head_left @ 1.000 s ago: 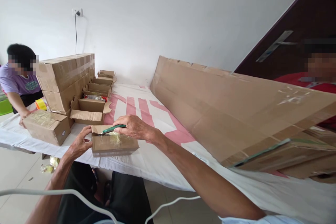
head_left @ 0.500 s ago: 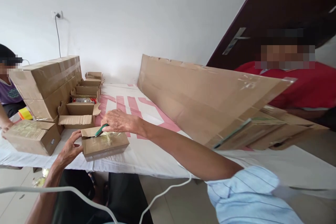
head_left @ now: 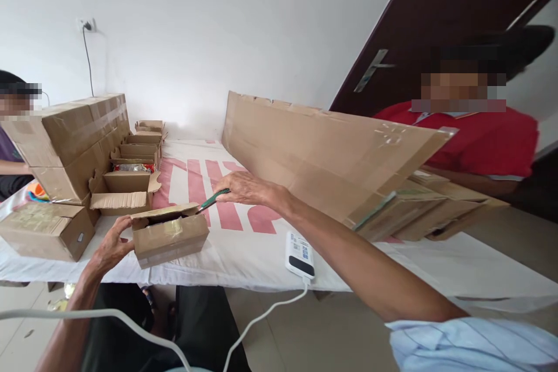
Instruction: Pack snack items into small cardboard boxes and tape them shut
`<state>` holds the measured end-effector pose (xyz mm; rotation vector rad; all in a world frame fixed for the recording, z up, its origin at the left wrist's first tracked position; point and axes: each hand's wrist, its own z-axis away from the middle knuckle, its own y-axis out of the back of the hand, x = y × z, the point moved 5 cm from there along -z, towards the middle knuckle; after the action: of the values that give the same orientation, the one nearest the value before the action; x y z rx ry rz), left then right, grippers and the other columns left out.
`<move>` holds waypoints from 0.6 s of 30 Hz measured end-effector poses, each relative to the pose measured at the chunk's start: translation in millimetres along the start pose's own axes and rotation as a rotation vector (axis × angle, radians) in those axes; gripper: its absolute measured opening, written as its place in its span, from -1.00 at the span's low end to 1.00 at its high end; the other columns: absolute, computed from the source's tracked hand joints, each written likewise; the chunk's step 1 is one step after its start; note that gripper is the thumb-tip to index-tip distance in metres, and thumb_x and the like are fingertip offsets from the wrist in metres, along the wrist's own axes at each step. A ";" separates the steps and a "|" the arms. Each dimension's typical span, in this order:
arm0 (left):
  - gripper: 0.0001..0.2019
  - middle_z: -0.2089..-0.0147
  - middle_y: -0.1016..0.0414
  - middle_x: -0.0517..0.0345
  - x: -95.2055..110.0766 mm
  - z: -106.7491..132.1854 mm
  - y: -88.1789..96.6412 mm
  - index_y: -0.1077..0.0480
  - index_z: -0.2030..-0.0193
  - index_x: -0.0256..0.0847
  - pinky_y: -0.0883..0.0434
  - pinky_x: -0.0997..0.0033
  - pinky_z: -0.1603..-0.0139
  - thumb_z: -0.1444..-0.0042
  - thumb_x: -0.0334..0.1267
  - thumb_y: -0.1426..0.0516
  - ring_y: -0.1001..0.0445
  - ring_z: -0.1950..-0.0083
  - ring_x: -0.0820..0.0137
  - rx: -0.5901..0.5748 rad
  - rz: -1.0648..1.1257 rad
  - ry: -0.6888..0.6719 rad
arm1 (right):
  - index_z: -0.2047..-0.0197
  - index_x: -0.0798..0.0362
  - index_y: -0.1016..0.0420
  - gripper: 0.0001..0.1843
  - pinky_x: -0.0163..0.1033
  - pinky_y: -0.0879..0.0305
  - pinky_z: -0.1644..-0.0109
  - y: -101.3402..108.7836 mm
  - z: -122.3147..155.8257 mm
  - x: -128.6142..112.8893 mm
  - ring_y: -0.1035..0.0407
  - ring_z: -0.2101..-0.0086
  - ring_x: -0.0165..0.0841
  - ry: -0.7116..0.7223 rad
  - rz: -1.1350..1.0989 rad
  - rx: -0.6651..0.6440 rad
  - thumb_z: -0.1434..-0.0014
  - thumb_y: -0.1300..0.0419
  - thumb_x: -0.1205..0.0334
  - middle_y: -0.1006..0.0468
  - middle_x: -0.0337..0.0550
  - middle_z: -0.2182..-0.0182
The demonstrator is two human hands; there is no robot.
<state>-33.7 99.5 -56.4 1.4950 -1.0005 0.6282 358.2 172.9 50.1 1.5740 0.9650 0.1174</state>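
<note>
A small cardboard box [head_left: 171, 242] sits near the table's front edge, with a dark gap along its taped top. My left hand [head_left: 114, 244] grips the box's left end, thumb and fingers closed on it. Beyond the right end, my right hand [head_left: 240, 187] is closed round a green-handled box cutter [head_left: 215, 200]. The cutter's tip is at the top's right corner, beside the gap; whether it touches the cardboard I cannot tell. An open cardboard box [head_left: 120, 202] stands just behind, its flaps up.
Taped boxes [head_left: 65, 142] are stacked at left, one closed box [head_left: 43, 232] before them. A tall cardboard panel [head_left: 314, 157] crosses the table [head_left: 257, 253], with flat cardboard [head_left: 418, 215] behind. A white cabled device [head_left: 300, 256] lies at front. A co-worker in red [head_left: 492, 133] is at right, another person [head_left: 13, 128] at left.
My right hand has drawn the cutter rightward along the box top to its right end. The gap in the top is wider. My left hand still holds the box; the view has shifted slightly.
</note>
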 end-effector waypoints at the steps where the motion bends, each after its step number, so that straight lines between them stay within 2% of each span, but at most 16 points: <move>1: -0.51 -0.37 -0.46 -0.06 1.0 0.1 0.0 -0.64 -0.12 -0.04 -0.65 0.20 -0.02 0.00 -0.08 -0.36 -0.46 -0.39 -0.03 -0.004 -0.010 -0.005 | 0.40 -0.14 -0.74 -0.90 -0.20 -0.07 0.30 3.3 6.3 7.6 -0.31 0.45 -0.35 -0.034 -0.022 0.038 -0.12 -0.42 0.09 -0.63 -0.28 0.48; 3: -0.50 -0.37 -0.47 -0.03 1.8 0.3 -0.3 -0.63 -0.14 -0.02 -0.64 0.20 -0.04 0.00 -0.10 -0.35 -0.47 -0.38 -0.01 -0.015 -0.018 -0.016 | 0.28 -0.11 -0.77 -0.80 -0.19 -0.18 0.25 1.6 19.8 25.2 -0.35 0.40 -0.31 -0.110 -0.087 0.124 -0.21 -0.34 0.02 -0.66 -0.25 0.40; 5: -0.47 -0.39 -0.46 -0.03 1.3 0.1 -0.5 -0.62 -0.17 -0.01 -0.64 0.21 -0.03 0.00 -0.09 -0.36 -0.47 -0.38 -0.03 -0.020 -0.016 -0.020 | 0.13 -0.07 -0.75 -0.69 -0.17 -0.29 0.17 -14.8 32.9 43.7 -0.43 0.32 -0.26 -0.164 -0.163 0.216 -0.30 -0.23 -0.03 -0.69 -0.19 0.28; 7: -0.42 -0.42 -0.45 -0.07 0.5 -0.2 -0.3 -0.60 -0.23 -0.01 -0.64 0.20 -0.02 -0.01 -0.05 -0.38 -0.45 -0.40 -0.06 -0.017 -0.020 -0.022 | -0.03 -0.04 -0.71 -0.62 -0.14 -0.37 0.08 -46.1 44.2 61.6 -0.48 0.20 -0.20 -0.197 -0.210 0.293 -0.34 -0.15 0.01 -0.70 -0.13 0.16; 10: -0.27 -0.48 -0.40 -0.13 -0.6 0.5 1.2 -0.53 -0.34 0.00 -0.65 0.13 -0.05 -0.01 0.09 -0.41 -0.42 -0.45 -0.15 -0.022 -0.033 0.005 | -0.18 0.00 -0.60 -0.57 -0.10 -0.40 -0.06 -105.8 58.4 87.6 -0.50 0.07 -0.17 -0.320 -0.161 0.395 -0.37 -0.08 0.12 -0.65 -0.05 0.04; 12: -0.15 -0.55 -0.33 -0.16 -0.9 2.2 2.1 -0.45 -0.43 0.01 -0.64 0.04 -0.11 0.01 0.21 -0.42 -0.38 -0.49 -0.21 -0.052 -0.039 0.036 | -0.21 0.00 -0.56 -0.58 -0.09 -0.38 -0.11 -144.5 65.6 101.6 -0.47 0.01 -0.15 -0.438 -0.053 0.391 -0.37 -0.06 0.20 -0.62 -0.04 0.02; 14: 0.00 -0.61 -0.24 -0.19 -0.3 4.1 2.6 -0.34 -0.53 0.03 -0.61 -0.03 -0.20 0.04 0.28 -0.43 -0.33 -0.53 -0.25 -0.098 -0.037 0.054 | -0.21 -0.01 -0.55 -0.60 -0.11 -0.34 -0.13 -174.5 71.0 110.8 -0.44 -0.02 -0.14 -0.536 0.074 0.345 -0.40 -0.06 0.23 -0.58 -0.02 0.01; 16: 0.15 -0.64 -0.16 -0.23 0.5 5.2 2.8 -0.22 -0.61 0.04 -0.57 -0.09 -0.27 0.10 0.31 -0.46 -0.28 -0.57 -0.28 -0.130 -0.040 0.052 | -0.24 -0.01 -0.54 -0.59 -0.11 -0.32 -0.15 -193.8 74.1 115.4 -0.42 -0.04 -0.12 -0.581 0.170 0.280 -0.42 -0.05 0.24 -0.55 0.02 -0.03; 18: 0.26 -0.65 -0.13 -0.27 0.8 4.9 2.9 -0.12 -0.66 0.04 -0.56 -0.13 -0.29 0.16 0.32 -0.48 -0.26 -0.57 -0.32 -0.141 -0.055 0.041 | -0.26 -0.01 -0.52 -0.58 -0.09 -0.31 -0.17 -202.7 74.5 116.8 -0.40 -0.07 -0.10 -0.588 0.219 0.225 -0.41 -0.07 0.25 -0.53 0.04 -0.05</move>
<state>-36.5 94.7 -55.2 1.3758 -0.9501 0.5361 373.9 173.8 -194.9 1.7740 0.3524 -0.2991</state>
